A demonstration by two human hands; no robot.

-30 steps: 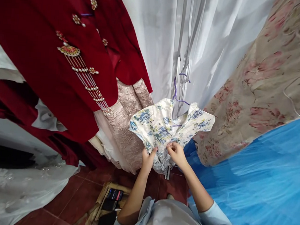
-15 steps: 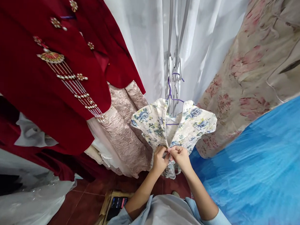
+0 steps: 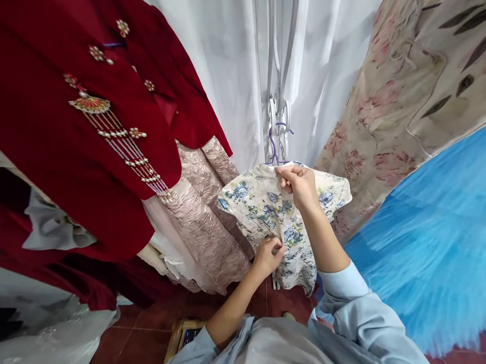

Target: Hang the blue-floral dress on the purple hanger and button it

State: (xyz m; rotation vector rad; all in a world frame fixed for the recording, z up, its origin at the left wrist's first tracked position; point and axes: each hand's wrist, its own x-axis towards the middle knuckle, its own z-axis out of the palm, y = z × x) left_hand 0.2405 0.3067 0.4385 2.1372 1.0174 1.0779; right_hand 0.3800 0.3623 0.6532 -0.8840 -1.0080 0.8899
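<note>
A white dress with blue and green flowers hangs in front of me on a purple hanger. Its central opening is closed up to the neckline. My right hand is closed in a pinch at the top of that opening; the zipper pull between its fingertips is too small to see clearly. Lower down, my left hand pinches the dress fabric beside the closed seam, thumb against forefinger.
White curtains and white hanging straps are behind the dress. To the left hang a red jacket and a pink textured skirt. A floral garment and blue tulle hang right. A wooden box sits on red floor tiles.
My right hand has moved up from beside my left hand to the neckline. The V-shaped opening of the dress has closed along the way. My left hand stays low on the fabric.
</note>
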